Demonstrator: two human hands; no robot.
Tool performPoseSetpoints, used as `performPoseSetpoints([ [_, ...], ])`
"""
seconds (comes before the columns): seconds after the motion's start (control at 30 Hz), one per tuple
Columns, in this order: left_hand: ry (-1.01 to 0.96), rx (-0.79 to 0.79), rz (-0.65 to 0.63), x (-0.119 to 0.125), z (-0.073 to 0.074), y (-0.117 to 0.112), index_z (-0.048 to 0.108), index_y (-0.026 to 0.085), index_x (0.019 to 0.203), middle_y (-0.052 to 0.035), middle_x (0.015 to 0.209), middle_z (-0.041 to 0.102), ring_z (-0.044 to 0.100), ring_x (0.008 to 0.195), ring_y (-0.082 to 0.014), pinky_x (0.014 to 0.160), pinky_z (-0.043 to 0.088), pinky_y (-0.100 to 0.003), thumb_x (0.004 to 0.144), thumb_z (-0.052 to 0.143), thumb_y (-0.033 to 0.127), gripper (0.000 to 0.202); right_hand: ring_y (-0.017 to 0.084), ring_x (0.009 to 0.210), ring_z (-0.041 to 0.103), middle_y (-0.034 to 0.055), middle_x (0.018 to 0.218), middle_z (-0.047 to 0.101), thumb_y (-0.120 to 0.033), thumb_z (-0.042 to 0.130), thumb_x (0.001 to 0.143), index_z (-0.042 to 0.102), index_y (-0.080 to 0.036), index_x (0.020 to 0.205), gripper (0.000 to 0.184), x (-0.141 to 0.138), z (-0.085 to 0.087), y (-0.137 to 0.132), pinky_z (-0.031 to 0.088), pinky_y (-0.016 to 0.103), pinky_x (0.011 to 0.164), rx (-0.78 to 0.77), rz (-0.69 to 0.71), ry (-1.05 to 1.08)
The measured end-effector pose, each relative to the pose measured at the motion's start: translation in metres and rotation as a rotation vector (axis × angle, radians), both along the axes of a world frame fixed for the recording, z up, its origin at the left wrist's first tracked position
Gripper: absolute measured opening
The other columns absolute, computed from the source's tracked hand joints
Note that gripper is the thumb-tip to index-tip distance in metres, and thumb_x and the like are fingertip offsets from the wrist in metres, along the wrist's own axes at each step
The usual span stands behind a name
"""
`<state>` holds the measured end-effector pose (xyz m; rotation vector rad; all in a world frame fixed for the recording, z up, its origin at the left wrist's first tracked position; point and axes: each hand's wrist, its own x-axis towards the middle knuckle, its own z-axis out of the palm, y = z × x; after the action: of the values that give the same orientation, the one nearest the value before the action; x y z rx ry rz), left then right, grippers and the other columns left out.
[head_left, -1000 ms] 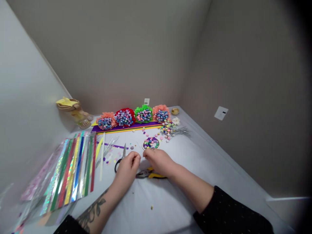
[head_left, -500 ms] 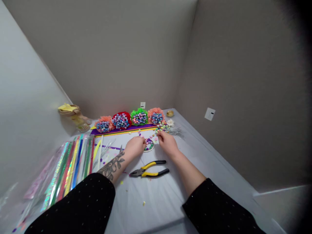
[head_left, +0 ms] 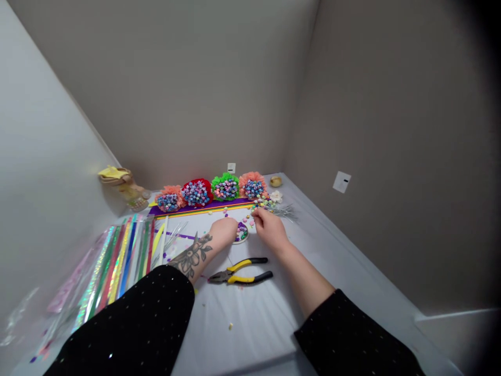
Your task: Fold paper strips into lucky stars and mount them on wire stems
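My left hand rests with curled fingers against the left edge of a small round ring packed with tiny paper stars. My right hand reaches just beyond it, fingertips pinched among loose paper stars; anything so small between them is hidden. Yellow-and-black handled pliers lie closed below both hands, touching neither. The tip of a pair of scissors shows beside my left wrist, with the handles hidden under my forearm.
Four tissue-backed paper-star bunches stand in a row along the back on purple and yellow strips. Holographic paper strips in plastic sleeves lie at left. Silver wire stems lie at right. Grey walls close the back and both sides.
Both hands have moved forward from near the pliers to the ring and loose stars. The pliers are now uncovered, and my left forearm now hides the scissor handles.
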<state>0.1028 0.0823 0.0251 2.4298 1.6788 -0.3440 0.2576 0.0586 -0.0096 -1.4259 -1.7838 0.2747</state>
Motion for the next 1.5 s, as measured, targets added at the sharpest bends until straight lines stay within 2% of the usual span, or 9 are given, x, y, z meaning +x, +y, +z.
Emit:
performPoseSetpoints([
  [0.17,-0.102,0.009,0.037,0.000,-0.004,-0.003,0.059,0.012,0.105,-0.0077,0.106,0.061,0.060,0.094,-0.0192,0.083,0.050,-0.041,0.088,0.054,0.031,0.025,0.019,0.073,0.059,0.0045,0.079,0.067,-0.012,0.044,0.079,0.061,-0.020,0.083,0.019,0.000,0.000,0.000,0.041,0.026,0.065,0.018,0.024,0.011],
  [0.3,-0.286,0.045,0.078,-0.006,-0.004,-0.008,0.062,0.011,0.092,-0.0096,0.095,0.064,0.061,0.092,-0.0216,0.084,0.046,-0.039,0.087,0.052,0.021,0.015,0.019,0.070,0.059,0.0046,0.077,0.066,-0.012,0.044,0.079,0.060,-0.020,0.082,0.018,-0.002,-0.002,0.000,0.042,0.027,0.064,0.037,0.045,0.036],
  [0.47,-0.625,0.058,0.153,-0.021,-0.005,-0.037,0.059,0.014,0.079,-0.0080,0.080,0.065,0.060,0.082,-0.0201,0.072,0.044,-0.028,0.087,0.037,0.022,0.025,0.016,0.070,0.059,0.0028,0.076,0.065,-0.012,0.047,0.081,0.059,-0.020,0.082,0.015,-0.027,-0.001,-0.021,0.044,0.025,0.066,0.073,0.207,0.066],
  [0.63,-0.927,-0.102,0.290,-0.045,-0.015,-0.088,0.052,0.016,0.076,0.0023,0.058,0.051,0.046,0.047,-0.0107,0.046,0.036,-0.021,0.088,0.030,0.034,0.031,0.014,0.068,0.055,0.0019,0.073,0.060,-0.011,0.051,0.082,0.059,-0.020,0.080,0.012,-0.053,0.004,-0.053,0.044,0.024,0.064,0.108,0.438,0.143],
  [0.8,-1.551,-0.457,0.582,-0.061,-0.013,-0.111,0.056,0.013,0.079,0.0039,0.060,0.049,0.043,0.050,-0.0066,0.050,0.035,-0.018,0.076,0.059,0.043,0.030,0.013,0.069,0.055,0.0024,0.075,0.057,-0.008,0.050,0.080,0.060,-0.020,0.080,0.015,-0.062,0.006,-0.066,0.046,0.024,0.064,0.105,0.538,0.198],
  [1.0,-1.798,-0.713,0.694,-0.074,-0.016,-0.106,0.061,0.011,0.079,0.0018,0.063,0.056,0.050,0.054,-0.0047,0.055,0.042,-0.015,0.066,0.077,0.033,0.030,0.012,0.068,0.054,0.0044,0.084,0.055,-0.008,0.050,0.080,0.064,-0.020,0.084,0.018,-0.068,0.005,-0.066,0.046,0.023,0.058,0.106,0.487,0.222],
  [1.17,-1.949,-0.648,0.880,-0.090,-0.018,-0.099,0.064,0.012,0.083,-0.0015,0.069,0.063,0.058,0.060,-0.0063,0.061,0.048,-0.016,0.065,0.078,0.023,0.026,0.013,0.066,0.054,0.0025,0.076,0.054,-0.011,0.052,0.082,0.064,-0.020,0.084,0.015,-0.075,0.015,-0.061,0.045,0.025,0.059,0.044,0.348,0.210],
  [1.3,-2.008,-0.583,0.878,-0.097,-0.021,-0.095,0.064,0.012,0.086,-0.0006,0.066,0.063,0.057,0.057,-0.0057,0.057,0.048,-0.015,0.066,0.077,0.025,0.026,0.013,0.063,0.052,0.0002,0.070,0.053,-0.010,0.056,0.079,0.062,-0.019,0.079,0.011,-0.086,0.021,-0.059,0.043,0.024,0.058,-0.048,0.306,0.167],
  [1.5,-1.969,-0.564,0.885,-0.096,-0.028,-0.094,0.066,0.011,0.085,-0.0014,0.069,0.064,0.058,0.058,-0.0051,0.060,0.049,-0.015,0.063,0.080,0.030,0.033,0.014,0.069,0.053,0.0026,0.079,0.056,-0.011,0.052,0.082,0.060,-0.020,0.084,0.012,-0.088,0.009,-0.062,0.044,0.025,0.062,0.018,0.283,0.161],
])
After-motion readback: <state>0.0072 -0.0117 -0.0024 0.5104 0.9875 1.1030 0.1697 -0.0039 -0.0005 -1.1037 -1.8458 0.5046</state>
